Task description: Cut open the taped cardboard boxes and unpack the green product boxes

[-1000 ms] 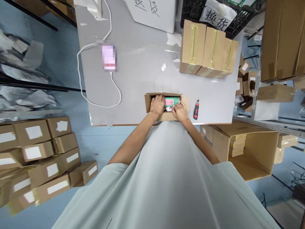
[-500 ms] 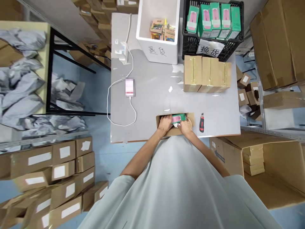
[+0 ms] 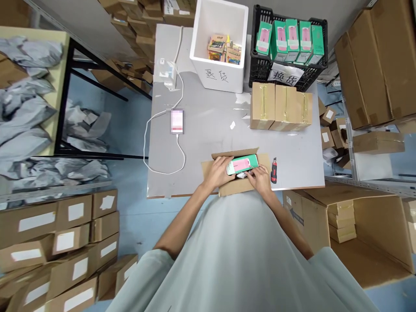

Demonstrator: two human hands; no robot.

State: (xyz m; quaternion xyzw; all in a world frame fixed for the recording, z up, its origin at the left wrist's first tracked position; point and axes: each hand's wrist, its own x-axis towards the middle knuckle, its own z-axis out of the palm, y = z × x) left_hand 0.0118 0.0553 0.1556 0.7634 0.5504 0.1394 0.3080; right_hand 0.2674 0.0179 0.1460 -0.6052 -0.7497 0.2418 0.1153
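Note:
An open cardboard carton (image 3: 235,188) lies at the table's front edge with its flaps spread. A green and pink box (image 3: 242,164) sits raised and slightly tilted at the carton's opening. My left hand (image 3: 217,174) is closed around the box's left end, thumb below and fingers over the top. My right hand (image 3: 261,178) is at the box's lower right edge, fingers bent against it. Between the hands, under the box, shows a small white crumpled piece (image 3: 241,175). Just right of the carton lies a red and black utility knife (image 3: 274,170).
Behind are a white foam bin (image 3: 219,80) with small packs, a black crate (image 3: 260,71) of similar green boxes, and sealed cartons (image 3: 286,106). A phone (image 3: 177,121) on a white cable lies left. A large open carton (image 3: 367,255) stands at the right, below the table.
The green and pink box has come up out of the carton, its right end now higher. The carton's flaps are spread wider. My left hand has moved left and my right hand slightly right.

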